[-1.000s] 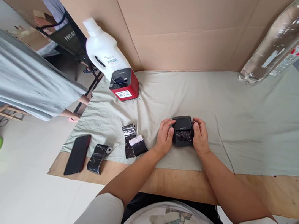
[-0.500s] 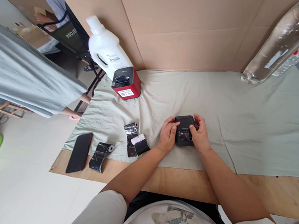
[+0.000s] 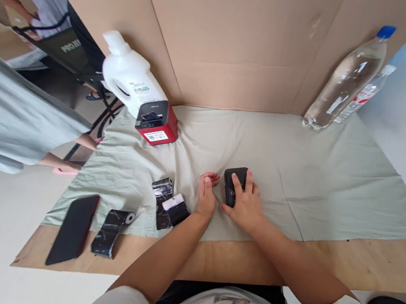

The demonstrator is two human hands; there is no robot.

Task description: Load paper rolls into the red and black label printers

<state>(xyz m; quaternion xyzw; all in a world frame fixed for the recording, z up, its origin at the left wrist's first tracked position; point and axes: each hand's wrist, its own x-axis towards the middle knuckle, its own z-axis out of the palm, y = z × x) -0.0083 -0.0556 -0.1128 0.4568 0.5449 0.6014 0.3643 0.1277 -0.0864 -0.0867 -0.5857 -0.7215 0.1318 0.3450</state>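
Observation:
My right hand [image 3: 246, 204] lies over a small black box-shaped device [image 3: 228, 188] on the cloth, fingers spread across its top and the thumb by its near edge. The hand covers much of the device. Just left of it, apart from the device, my left hand [image 3: 207, 194] rests with its fingers curled in and nothing visible in them. Beside my left wrist lie a shiny black roll [image 3: 161, 199] with a loose tail and a black strip with a white end [image 3: 177, 210]. Another black roll [image 3: 110, 230] with a white core lies farther left.
A black phone [image 3: 72, 228] lies at the table's left corner. A red and black box [image 3: 158, 123] stands before a white jug [image 3: 130, 76]. Two water bottles [image 3: 344, 82] lean by the cardboard wall [image 3: 237, 48] at back right. Other people are at the left.
My left hand has let go of the black device and moved slightly away. My right hand has shifted over its top. The view has also turned and shifted.

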